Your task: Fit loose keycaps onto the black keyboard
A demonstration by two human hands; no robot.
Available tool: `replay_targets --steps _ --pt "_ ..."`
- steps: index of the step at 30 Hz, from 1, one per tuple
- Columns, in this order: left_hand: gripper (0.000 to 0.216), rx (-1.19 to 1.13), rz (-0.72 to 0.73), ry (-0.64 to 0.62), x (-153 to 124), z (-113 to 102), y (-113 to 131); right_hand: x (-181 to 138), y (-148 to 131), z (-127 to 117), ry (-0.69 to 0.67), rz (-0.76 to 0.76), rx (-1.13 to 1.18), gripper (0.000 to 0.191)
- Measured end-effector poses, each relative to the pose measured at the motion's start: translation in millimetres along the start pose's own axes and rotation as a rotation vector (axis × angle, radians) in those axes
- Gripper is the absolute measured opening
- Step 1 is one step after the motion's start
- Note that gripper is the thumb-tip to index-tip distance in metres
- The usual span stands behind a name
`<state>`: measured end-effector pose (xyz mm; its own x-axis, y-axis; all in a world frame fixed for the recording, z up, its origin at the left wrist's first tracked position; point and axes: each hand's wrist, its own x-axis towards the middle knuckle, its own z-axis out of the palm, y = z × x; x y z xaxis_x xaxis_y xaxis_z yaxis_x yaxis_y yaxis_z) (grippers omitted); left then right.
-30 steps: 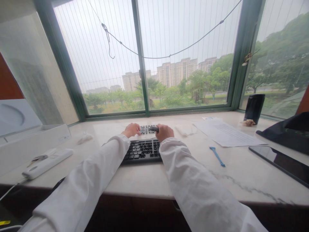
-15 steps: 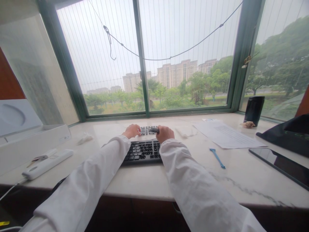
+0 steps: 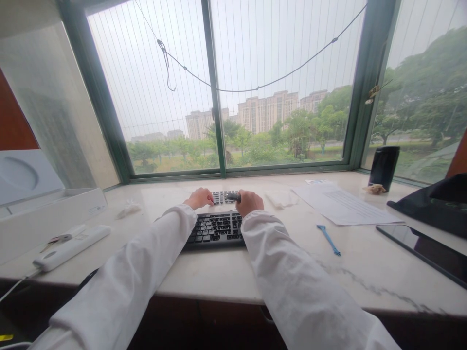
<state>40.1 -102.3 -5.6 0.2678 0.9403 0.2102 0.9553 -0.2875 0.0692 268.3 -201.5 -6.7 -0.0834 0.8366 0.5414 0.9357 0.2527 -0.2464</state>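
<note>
My right hand (image 3: 250,202) is closed around a dark, stubby handheld tool (image 3: 233,197) that points left. The tool is over a small panel of dark keys (image 3: 220,197) lying flat behind the keyboard; its exact kind is unclear. At the panel's left edge, the fingers of my left hand (image 3: 200,199) are bent and close together. A tiny red spot shows at their tips, and whatever they pinch there is too small to make out. Nearer to me lies a black keyboard (image 3: 217,227), with bare spots among its keys. My sleeves cover both its ends.
At right are a blue plastic tool (image 3: 329,239), a printed sheet (image 3: 346,204), a phone (image 3: 425,248), a black bag (image 3: 434,204) and a black cylinder (image 3: 384,167). A white power strip (image 3: 73,248), an open white box (image 3: 54,214) and crumpled tissue (image 3: 128,209) lie left. Windows stand behind.
My left fingers have shifted slightly and drawn closer together at the panel's edge. The right hand stays in nearly the same place with the dark tool.
</note>
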Motion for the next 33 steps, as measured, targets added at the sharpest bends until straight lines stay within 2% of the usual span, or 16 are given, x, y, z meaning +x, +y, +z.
replay_targets --steps 4,11,14,22,33 --pt "0.023 -0.005 0.011 -0.030 0 -3 1 0 0 1 0.004 -0.001 0.001 0.017" --pt "0.027 -0.028 -0.030 -0.153 1 -8 -1 -1 -1 -2 -0.024 0.010 -0.003 0.019" --pt "0.028 0.011 -0.006 -0.146 2 -10 -7 -1 -2 -3 -0.029 0.024 -0.006 0.020" --pt "0.029 0.047 -0.056 -0.146 5 -15 -26 0 0 2 -0.006 0.008 -0.010 0.018" --pt "0.027 0.058 -0.067 -0.173 7 -12 -21 1 0 2 -0.011 0.006 -0.021 0.016"
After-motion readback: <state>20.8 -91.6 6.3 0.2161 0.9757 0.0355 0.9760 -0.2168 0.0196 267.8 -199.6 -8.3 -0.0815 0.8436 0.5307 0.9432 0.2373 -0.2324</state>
